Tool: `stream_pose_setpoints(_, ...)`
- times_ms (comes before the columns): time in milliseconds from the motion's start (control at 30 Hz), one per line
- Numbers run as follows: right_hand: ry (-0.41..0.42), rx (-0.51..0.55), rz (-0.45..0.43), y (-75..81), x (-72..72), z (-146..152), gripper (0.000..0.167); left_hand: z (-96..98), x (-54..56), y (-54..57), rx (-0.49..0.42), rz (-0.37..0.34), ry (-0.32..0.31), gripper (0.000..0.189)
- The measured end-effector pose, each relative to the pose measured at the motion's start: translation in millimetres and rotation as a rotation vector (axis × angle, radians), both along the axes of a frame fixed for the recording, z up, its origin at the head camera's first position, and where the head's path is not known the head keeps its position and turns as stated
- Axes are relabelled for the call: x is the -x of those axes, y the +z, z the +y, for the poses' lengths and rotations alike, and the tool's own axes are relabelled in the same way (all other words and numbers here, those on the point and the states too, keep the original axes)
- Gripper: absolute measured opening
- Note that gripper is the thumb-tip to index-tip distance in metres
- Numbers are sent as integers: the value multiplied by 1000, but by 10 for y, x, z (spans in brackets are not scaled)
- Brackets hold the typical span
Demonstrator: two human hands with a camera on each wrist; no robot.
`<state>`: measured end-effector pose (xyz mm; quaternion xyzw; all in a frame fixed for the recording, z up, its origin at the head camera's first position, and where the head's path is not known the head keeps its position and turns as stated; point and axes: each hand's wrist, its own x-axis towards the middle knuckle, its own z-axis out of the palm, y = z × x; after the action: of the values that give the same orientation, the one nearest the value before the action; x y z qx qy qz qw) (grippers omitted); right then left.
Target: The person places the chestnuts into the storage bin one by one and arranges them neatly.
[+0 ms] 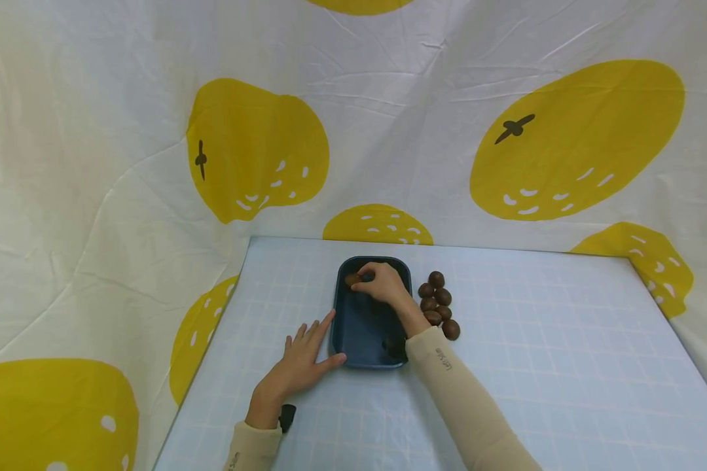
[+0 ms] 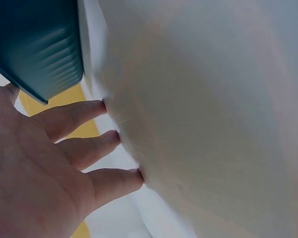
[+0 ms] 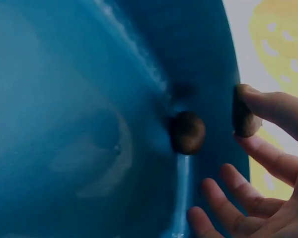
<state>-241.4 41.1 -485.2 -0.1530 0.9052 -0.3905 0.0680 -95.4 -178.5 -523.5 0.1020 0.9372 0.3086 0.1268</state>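
Note:
A dark blue tray (image 1: pixel 365 327) lies lengthwise on the table. My right hand (image 1: pixel 383 284) reaches over its far part, pinching a brown chestnut (image 3: pixel 244 116) between thumb and index finger while the other fingers are loosely bent. In the right wrist view, a second chestnut (image 3: pixel 187 133) sits inside the tray, against the foot of its wall. My left hand (image 1: pixel 300 360) is spread out at the tray's left side, index finger and thumb at the rim. Its other fingertips (image 2: pixel 131 176) touch the tabletop in the left wrist view.
Several chestnuts (image 1: pixel 442 297) lie in a cluster just right of the tray, beside my right forearm. The table has a pale blue checked cover (image 1: pixel 542 353). Behind and to the left hangs a white cloth (image 1: pixel 389 157) with large yellow fruit prints.

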Motion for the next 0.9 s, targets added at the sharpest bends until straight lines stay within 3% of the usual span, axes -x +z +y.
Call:
stream_pose_setpoints(333,50,-134,-9,-190,-23,-26,31,-5,-1,-19,2,9,-1,87)
stream_pose_setpoints(900,61,-268,40,-218,-76,-79,28,9,-2,9,6,8,-2,87)
